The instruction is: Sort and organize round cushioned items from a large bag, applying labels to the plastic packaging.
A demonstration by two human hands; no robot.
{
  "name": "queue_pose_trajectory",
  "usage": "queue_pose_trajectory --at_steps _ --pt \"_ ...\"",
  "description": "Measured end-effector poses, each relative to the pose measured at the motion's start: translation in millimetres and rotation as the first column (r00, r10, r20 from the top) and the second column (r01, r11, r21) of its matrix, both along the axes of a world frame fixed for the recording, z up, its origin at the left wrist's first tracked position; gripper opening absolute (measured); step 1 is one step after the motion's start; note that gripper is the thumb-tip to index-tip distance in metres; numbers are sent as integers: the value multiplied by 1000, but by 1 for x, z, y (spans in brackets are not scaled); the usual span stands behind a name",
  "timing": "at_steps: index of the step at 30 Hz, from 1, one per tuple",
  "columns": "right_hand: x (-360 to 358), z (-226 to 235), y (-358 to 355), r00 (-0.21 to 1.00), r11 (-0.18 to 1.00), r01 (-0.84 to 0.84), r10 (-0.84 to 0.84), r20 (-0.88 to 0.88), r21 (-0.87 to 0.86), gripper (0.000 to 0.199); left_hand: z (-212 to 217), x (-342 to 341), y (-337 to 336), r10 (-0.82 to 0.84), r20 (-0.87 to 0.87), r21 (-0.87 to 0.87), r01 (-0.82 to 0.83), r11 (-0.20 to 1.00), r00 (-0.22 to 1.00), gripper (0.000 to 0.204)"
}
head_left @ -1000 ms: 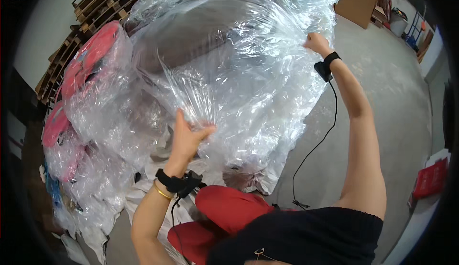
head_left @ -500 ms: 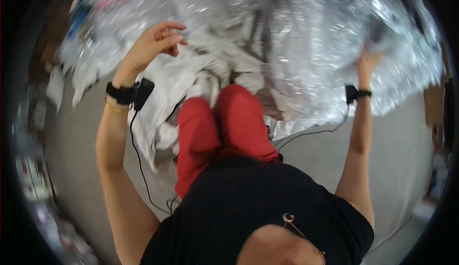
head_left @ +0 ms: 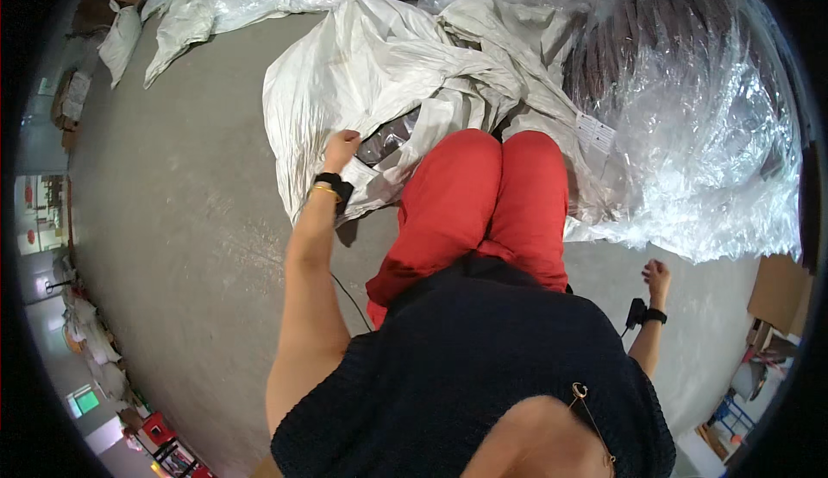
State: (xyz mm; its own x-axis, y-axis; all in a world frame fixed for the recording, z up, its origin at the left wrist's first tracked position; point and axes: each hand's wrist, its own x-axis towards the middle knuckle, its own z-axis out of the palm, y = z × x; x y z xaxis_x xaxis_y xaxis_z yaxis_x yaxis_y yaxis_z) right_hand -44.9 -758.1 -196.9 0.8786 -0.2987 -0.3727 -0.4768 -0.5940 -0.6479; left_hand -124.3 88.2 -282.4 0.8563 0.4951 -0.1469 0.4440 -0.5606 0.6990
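My left hand is down on a crumpled white woven sack lying on the floor in front of my red trousers, its fingers curled into the sack's fabric. My right hand hangs at my side as a closed fist with nothing in it, just below the edge of a big sheet of clear plastic wrap. The wrap covers a dark ribbed bundle. A white tag lies where the sack meets the wrap. Both wrists wear black bands with thin cables.
Grey concrete floor spreads to the left. More white sacks and clear plastic lie at the upper left. A cardboard box stands at the right, beyond my right hand.
The view has swung down toward my legs. My left hand dropped from the plastic onto the white sack. My right hand came off the clear wrap and lowered to my side.
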Motion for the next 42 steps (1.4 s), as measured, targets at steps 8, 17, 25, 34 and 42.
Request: queue_pose_trajectory --at_steps 8,17,25,34,42 --pt "-73 24 69 937 983 -112 56 -345 -145 24 -112 -52 -118 -114 -397 -154 57 986 911 26" --pt "-31 26 103 924 972 -189 129 -359 -139 27 -142 -64 -58 620 -202 -906 -385 175 758 20" --pt "-28 26 131 918 966 -236 185 -351 -107 26 -135 -3 -57 441 -658 -750 -480 -456 610 27" --pt "-59 14 122 902 979 -204 178 -394 -27 24 -113 5 -54 613 -584 -808 -306 -504 531 40" --pt "-36 12 125 960 966 -248 256 -116 79 20 -5 -19 -54 714 36 -923 -251 293 699 37"
